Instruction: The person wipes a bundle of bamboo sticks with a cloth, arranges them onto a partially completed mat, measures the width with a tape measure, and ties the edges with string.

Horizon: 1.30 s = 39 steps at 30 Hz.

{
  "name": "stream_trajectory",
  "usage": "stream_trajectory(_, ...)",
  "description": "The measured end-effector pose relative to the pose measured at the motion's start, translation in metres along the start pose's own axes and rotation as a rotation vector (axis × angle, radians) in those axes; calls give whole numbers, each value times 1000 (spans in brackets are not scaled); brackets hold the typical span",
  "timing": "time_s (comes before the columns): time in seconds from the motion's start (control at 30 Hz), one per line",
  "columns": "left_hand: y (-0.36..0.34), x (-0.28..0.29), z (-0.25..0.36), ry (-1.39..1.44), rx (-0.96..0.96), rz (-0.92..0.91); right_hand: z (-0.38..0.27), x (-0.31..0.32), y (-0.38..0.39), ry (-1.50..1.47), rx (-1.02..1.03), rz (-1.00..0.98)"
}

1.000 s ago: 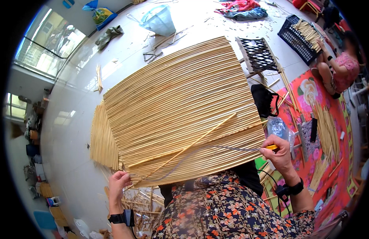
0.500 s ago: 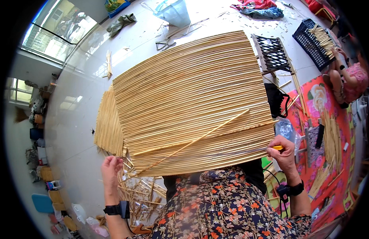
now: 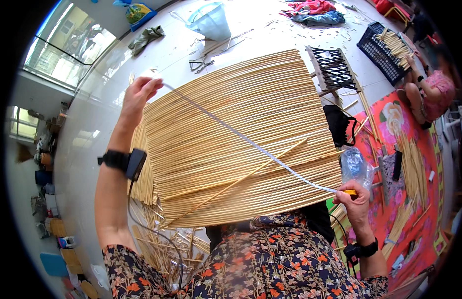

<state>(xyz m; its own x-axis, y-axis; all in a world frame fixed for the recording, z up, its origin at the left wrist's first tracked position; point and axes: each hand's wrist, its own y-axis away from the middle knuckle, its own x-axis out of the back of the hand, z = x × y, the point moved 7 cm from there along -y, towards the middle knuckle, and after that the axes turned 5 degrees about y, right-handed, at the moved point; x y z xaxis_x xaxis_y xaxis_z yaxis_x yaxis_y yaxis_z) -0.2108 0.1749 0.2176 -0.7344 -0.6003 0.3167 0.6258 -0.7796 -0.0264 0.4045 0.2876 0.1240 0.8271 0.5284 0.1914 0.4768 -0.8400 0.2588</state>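
Note:
A wide mat of straw-coloured reed stalks [image 3: 226,104] spreads in front of my body, its near edge by my lap. One loose stalk [image 3: 256,173] lies slantwise across its nearer rows. Beyond the mat's far left corner, my left hand [image 3: 138,97] is raised, its fingers pinched on the end of a pale tape. The tape runs diagonally over the mat to the yellow case of a tape measure [image 3: 349,192]. My right hand [image 3: 356,204] is closed around that case at the near right corner. A second reed mat [image 3: 142,182] shows partly from under the left side.
Loose stalks [image 3: 183,246] are heaped at the near left. On the right lie a folding stool [image 3: 335,70], a black bag [image 3: 338,122] and a red floral sheet [image 3: 380,224] with stalks. Another person [image 3: 435,94] sits by a black crate [image 3: 383,55]. A light-blue bucket [image 3: 211,22] stands far back.
My left hand has swung from the near left corner up past the far left corner, drawing the tape's end along. My right hand stays at the near right corner.

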Motion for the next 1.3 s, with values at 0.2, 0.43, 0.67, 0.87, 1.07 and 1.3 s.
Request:
stream_trajectory(0.2, -80, -100, -19, -85, -61, -234, 14, -1, 21, -106, -192, 88)
stream_trajectory(0.43, -87, -114, -19, -156, 24, -162, 22, 6, -11, -155, -27, 215)
stream_trajectory(0.67, -53, -9, -82, -255, 127, 14, -16, 18, -78, -193, 145, 212)
stream_trajectory(0.87, -43, -27, -30, -45, 75, -115, 1, 21, -51, -117, 149, 182)
stream_trajectory(1.07, -92, -96, 23, -79, 1, -285, 47, 43, -19, -275, 60, 351)
stream_trajectory(1.3, -122, -131, 5, -81, 37, -342, 79, 48, 8, -331, -75, 401)
